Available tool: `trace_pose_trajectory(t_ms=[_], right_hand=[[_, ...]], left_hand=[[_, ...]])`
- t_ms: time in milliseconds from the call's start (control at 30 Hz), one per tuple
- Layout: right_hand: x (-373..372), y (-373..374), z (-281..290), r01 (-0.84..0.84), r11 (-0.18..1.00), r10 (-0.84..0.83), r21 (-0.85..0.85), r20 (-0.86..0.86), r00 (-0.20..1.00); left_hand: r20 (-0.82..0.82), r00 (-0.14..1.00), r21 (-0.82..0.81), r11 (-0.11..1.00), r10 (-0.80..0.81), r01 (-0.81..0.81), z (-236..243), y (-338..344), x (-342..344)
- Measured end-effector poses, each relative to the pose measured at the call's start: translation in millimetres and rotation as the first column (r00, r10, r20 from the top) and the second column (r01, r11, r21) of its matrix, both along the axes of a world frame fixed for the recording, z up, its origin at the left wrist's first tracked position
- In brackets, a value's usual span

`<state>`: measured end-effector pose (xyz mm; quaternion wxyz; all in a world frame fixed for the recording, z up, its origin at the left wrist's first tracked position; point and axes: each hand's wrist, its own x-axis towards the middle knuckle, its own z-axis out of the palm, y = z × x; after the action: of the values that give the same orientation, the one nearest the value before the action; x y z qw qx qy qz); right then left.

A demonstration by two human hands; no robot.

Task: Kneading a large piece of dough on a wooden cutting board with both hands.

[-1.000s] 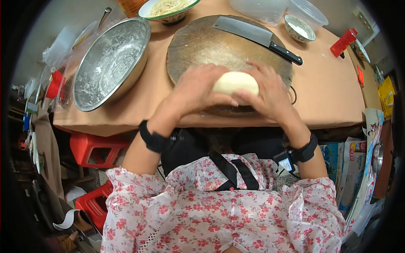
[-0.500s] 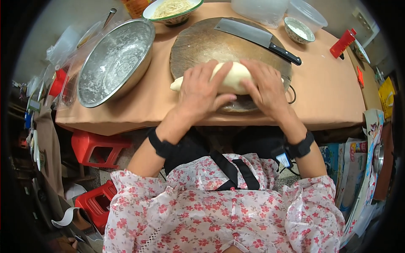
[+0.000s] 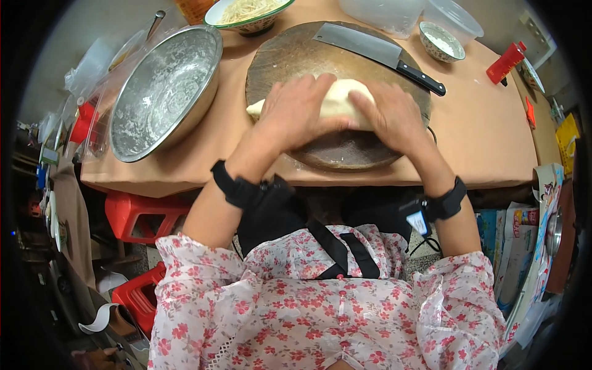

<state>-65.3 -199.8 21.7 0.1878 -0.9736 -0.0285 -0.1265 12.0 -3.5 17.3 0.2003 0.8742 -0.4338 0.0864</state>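
Peach cloth covers the desk (image 3: 481, 132), its front edge running across below the work. At the left, a big metal bowl (image 3: 198, 106) dusted with white leans toward the chopping board (image 3: 277, 61), whose near half carries the dough (image 3: 342, 102). This dough lies with its long axis roughly left to right, crosswise to the person, and its pale tip pokes out beyond the left hand (image 3: 300, 108). That hand is clamped over the dough's left part, thumb along the near side; the middle shows bare between the two hands. The right hand (image 3: 394, 111) is clamped over the other part, hiding that end, so neither hand is nearer: both touch it. Behind the right hand, on the board's far side, lies the knife (image 3: 370, 46), handle rightward, apart from the dough; farther right stands a small bowl (image 3: 448, 57).
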Motion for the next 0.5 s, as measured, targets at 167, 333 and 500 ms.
trace_pose_trajectory(t_ms=[167, 333, 500], right_hand=[[55, -22, 7, 0.176, 0.984, -0.174, -0.006, -0.214, 0.961], [44, -20, -5, 0.067, 0.995, -0.072, 0.072, 0.068, 0.995], [-21, -4, -15, -0.074, 0.996, 0.067, 0.059, 0.12, 0.991]], left_hand=[[-0.106, 0.994, -0.008, 1.0, 0.016, -0.017, 9, -16, 39], [-0.083, 0.995, -0.021, 0.999, 0.048, -0.05, 2, -13, 31], [0.205, 0.978, -0.132, 0.99, -0.03, 0.058, -26, 14, -23]])
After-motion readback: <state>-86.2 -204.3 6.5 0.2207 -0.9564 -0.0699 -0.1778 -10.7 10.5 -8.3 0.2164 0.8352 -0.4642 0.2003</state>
